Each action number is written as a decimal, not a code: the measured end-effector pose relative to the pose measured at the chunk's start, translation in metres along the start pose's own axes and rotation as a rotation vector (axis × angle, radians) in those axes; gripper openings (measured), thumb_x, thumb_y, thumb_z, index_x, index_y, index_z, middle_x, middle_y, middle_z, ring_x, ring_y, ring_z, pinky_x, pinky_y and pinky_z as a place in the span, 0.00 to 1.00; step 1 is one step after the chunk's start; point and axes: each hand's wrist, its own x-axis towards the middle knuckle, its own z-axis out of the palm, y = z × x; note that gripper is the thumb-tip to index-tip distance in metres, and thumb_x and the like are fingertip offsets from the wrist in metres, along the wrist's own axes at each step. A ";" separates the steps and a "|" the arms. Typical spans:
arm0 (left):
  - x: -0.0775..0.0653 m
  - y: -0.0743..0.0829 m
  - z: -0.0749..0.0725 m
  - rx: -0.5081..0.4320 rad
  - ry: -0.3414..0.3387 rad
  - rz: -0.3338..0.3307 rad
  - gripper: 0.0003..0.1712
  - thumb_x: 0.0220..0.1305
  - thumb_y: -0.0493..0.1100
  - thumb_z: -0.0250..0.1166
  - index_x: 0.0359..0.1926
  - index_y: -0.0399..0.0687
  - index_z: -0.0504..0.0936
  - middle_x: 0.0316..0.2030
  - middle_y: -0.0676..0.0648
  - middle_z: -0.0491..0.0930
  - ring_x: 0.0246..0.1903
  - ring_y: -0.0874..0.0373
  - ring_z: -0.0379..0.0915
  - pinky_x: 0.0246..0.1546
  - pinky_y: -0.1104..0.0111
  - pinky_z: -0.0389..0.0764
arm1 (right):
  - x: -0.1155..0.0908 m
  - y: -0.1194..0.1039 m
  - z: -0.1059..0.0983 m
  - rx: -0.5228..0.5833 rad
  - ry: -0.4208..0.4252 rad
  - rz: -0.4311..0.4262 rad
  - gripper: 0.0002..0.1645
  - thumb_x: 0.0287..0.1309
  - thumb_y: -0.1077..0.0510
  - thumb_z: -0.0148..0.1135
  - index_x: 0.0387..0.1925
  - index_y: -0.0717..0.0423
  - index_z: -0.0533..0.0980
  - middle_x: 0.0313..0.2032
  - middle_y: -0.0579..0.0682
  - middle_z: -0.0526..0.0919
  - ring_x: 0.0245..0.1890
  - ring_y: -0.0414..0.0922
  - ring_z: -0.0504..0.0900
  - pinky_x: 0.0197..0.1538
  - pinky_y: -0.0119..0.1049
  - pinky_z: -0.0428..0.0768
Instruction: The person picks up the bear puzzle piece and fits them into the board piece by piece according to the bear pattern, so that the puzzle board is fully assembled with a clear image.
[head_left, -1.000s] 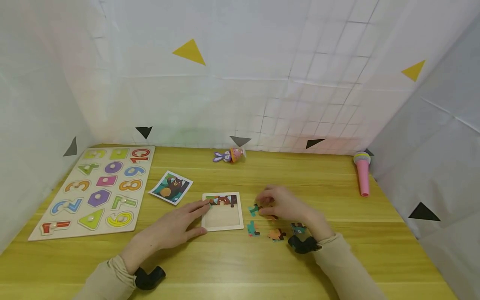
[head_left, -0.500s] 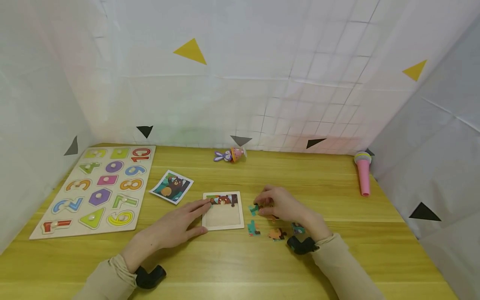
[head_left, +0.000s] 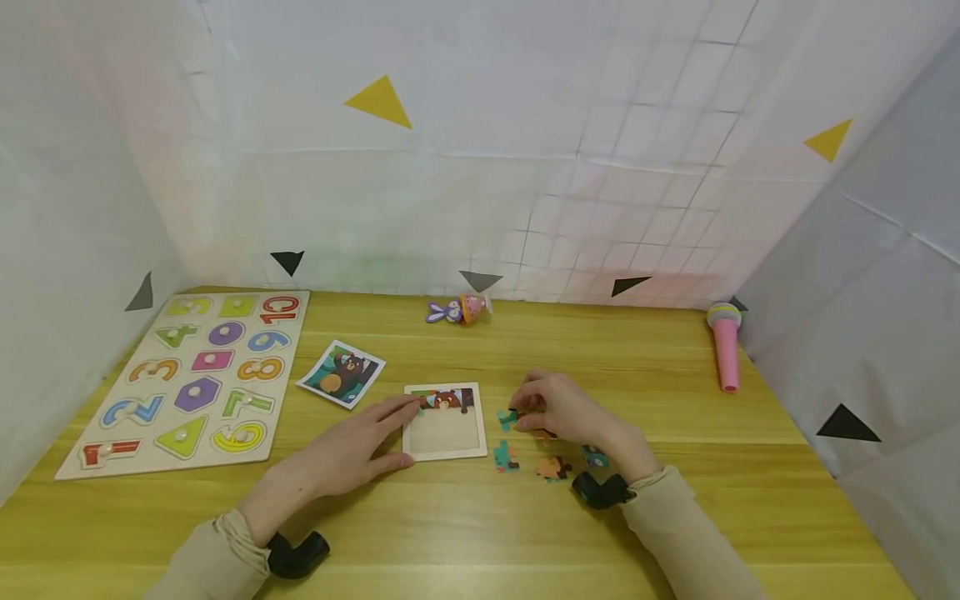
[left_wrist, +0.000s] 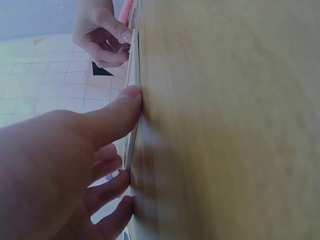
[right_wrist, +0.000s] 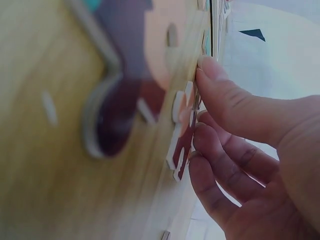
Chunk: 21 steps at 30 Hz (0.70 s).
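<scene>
A small wooden puzzle tray lies in the middle of the table, with a bear's head showing along its top row and bare wood below. My left hand rests at the tray's left side, fingers stretched over the edge and thumb at the near corner. To the right, my right hand pinches a teal-and-dark puzzle piece low at the table. Its palm partly hides brown pieces; one brown-and-peach piece shows beside the fingers in the right wrist view. Nearer me lie a teal piece and an orange-brown piece.
Another dark teal piece sits by the right wrist. A bear picture card lies left of the tray, beyond it a number-and-shape board. A rabbit toy is at the back, a pink microphone at far right.
My right hand's fingers have drawn together slightly at the teal-and-dark piece. The left hand and the tray stay where they were.
</scene>
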 end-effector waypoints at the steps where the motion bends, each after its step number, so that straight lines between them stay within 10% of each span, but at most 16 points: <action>1: 0.000 0.000 0.000 0.002 0.001 -0.004 0.42 0.70 0.59 0.61 0.77 0.48 0.59 0.76 0.43 0.57 0.73 0.44 0.58 0.69 0.48 0.66 | 0.000 0.000 0.000 0.001 0.000 0.000 0.11 0.57 0.57 0.72 0.43 0.53 0.85 0.39 0.45 0.80 0.36 0.38 0.79 0.42 0.31 0.81; 21: -0.002 0.002 -0.002 0.001 0.001 0.017 0.39 0.71 0.58 0.60 0.75 0.46 0.63 0.74 0.44 0.62 0.71 0.44 0.62 0.67 0.48 0.68 | 0.000 0.001 0.001 -0.052 -0.045 -0.038 0.10 0.61 0.55 0.68 0.43 0.53 0.83 0.40 0.45 0.78 0.35 0.36 0.78 0.43 0.32 0.81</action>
